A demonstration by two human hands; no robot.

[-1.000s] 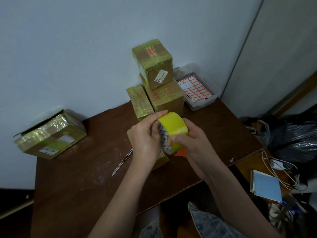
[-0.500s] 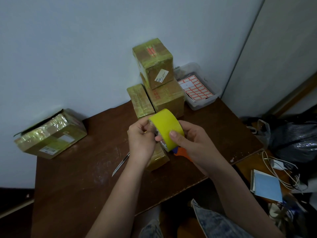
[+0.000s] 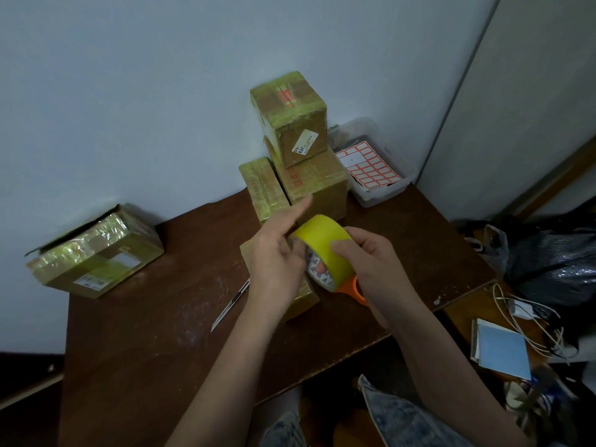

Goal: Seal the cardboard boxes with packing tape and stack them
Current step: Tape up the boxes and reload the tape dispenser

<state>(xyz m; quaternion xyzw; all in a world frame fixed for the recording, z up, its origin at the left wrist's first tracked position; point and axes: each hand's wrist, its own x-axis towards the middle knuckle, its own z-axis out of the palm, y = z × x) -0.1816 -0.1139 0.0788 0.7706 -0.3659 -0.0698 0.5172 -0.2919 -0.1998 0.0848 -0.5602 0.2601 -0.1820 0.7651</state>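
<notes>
still hunting the tape's loose end: right hand point(image 3: 371, 262) clamped round yellow tape roll point(image 3: 322, 245), left hand point(image 3: 279, 250) picking at its rim, above unsealed box point(image 3: 303, 300) on table point(image 3: 161, 317). next, probably: peel, stick.

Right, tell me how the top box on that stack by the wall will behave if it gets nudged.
The top box probably tips or slides easily: it sits skewed on the lower box, partly overhanging it. Its glossy tape wrap likely makes it slippery. Being small, it is probably light, though its contents are hidden.
</notes>
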